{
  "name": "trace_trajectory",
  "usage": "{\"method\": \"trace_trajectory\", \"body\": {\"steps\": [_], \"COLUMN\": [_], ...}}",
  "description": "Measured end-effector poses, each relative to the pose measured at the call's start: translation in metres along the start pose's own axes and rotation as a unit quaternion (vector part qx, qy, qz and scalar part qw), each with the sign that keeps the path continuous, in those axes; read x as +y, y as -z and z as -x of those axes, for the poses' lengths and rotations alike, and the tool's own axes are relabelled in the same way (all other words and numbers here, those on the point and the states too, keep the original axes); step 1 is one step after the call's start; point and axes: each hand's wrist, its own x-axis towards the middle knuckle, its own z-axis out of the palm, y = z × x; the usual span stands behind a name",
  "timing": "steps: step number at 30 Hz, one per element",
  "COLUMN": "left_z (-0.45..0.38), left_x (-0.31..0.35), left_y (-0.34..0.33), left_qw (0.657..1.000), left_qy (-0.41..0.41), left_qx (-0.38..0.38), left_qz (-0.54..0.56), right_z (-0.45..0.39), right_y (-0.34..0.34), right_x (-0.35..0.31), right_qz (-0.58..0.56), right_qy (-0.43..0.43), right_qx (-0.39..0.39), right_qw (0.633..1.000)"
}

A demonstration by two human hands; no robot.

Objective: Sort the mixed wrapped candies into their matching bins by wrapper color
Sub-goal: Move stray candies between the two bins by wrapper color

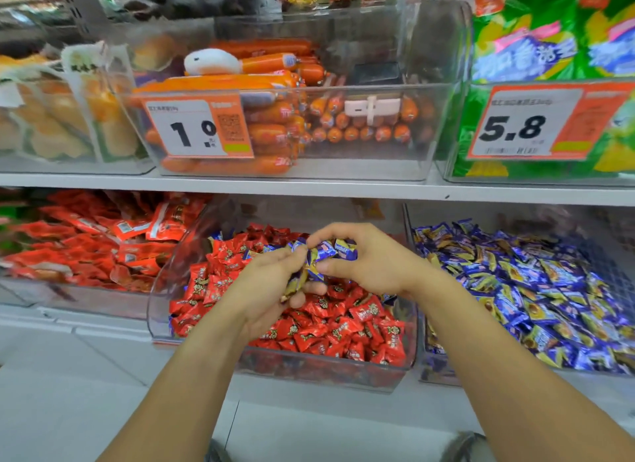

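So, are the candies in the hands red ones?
No, both the left hand and the right hand hold blue-wrapped candies above the bin of red candies.

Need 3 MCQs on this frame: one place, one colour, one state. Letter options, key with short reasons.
1. Where is the bin of blue-wrapped candies relative to the bin of red-wrapped candies?
A. To its right
B. On the shelf above
C. To its left

2. What wrapper colour are the candies held in the hands?
A. Red
B. Green
C. Blue-purple

3. What is the right hand doing?
A. Lying flat and open on the shelf
B. Pinching candies with thumb and fingers
C. Holding a price tag

Key: 1 A, the blue bin stands right of the red one on the same shelf. 2 C, blue-purple wrappers show between the left hand and the right hand. 3 B, its thumb and fingers close around the wrappers.
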Motion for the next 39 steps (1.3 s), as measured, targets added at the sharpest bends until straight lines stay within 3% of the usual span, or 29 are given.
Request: {"method": "trace_trajectory", "body": {"steps": [3, 7, 12, 15, 17, 20, 23, 27, 30, 32, 35, 39], "left_z": [0.002, 0.0, 0.002, 0.0, -0.003, -0.006, -0.02, -0.042, -0.045, -0.041, -0.035, -0.029], "left_x": [-0.004, -0.011, -0.004, 0.003, 0.006, 0.005, 0.0, -0.004, -0.005, -0.008, -0.019, -0.029], "left_y": [-0.017, -0.034, -0.066, -0.089, -0.106, -0.141, -0.178, -0.204, -0.203, -0.193, -0.166, -0.109], "left_qw": [0.999, 0.99, 0.975, 0.981, 0.972, 0.915, 0.847, 0.824, 0.708, 0.665, 0.694, 0.749], "left_qy": [-0.002, -0.068, -0.136, -0.106, -0.102, -0.158, -0.191, -0.143, -0.186, -0.246, -0.31, -0.343], "left_qx": [-0.028, -0.003, -0.003, -0.001, -0.022, -0.102, -0.117, -0.154, -0.144, -0.085, -0.039, -0.026], "left_qz": [-0.028, -0.127, -0.178, -0.161, -0.21, -0.356, -0.482, -0.526, -0.666, -0.7, -0.649, -0.566], "right_z": [0.013, 0.041, 0.073, 0.088, 0.102, 0.125, 0.142, 0.154, 0.158, 0.16, 0.157, 0.142], "right_y": [0.001, 0.018, 0.034, 0.064, 0.083, 0.1, 0.111, 0.116, 0.122, 0.122, 0.117, 0.108], "right_x": [-0.001, -0.005, 0.003, 0.021, 0.036, 0.053, 0.065, 0.081, 0.088, 0.09, 0.095, 0.087], "right_qz": [0.011, 0.008, 0.102, 0.033, -0.058, -0.072, -0.04, -0.033, -0.008, 0.061, 0.169, 0.254], "right_qy": [-0.008, -0.039, -0.023, -0.078, -0.113, -0.122, -0.12, -0.076, -0.111, -0.129, -0.141, -0.11], "right_qx": [-0.01, -0.018, 0.149, 0.237, 0.251, 0.258, 0.263, 0.254, 0.267, 0.259, 0.225, 0.255], "right_qw": [1.0, 0.999, 0.983, 0.968, 0.96, 0.956, 0.956, 0.964, 0.957, 0.955, 0.949, 0.927]}}
